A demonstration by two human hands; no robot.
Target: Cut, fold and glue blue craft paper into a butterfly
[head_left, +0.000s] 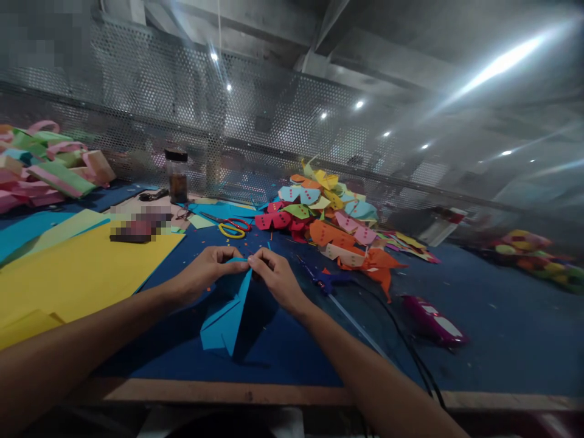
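Note:
A folded piece of blue paper (227,322) hangs tilted between my hands, its wide end low over the blue table. My left hand (214,267) pinches the paper's upper end between thumb and fingers. Right beside it, my right hand (276,277) grips the same end, so the fingertips of both hands nearly meet. Just beyond them lie scissors (232,229) with red and yellow handles. To the right of my right hand rests a blue glue gun (329,280) with its cord.
A heap of coloured folded paper butterflies (328,213) lies behind the glue gun. Large yellow sheets (86,274) spread at left, near a dark-lidded jar (177,176). A purple packet (433,321) is at right. Perforated metal panels (255,115) stand behind the table.

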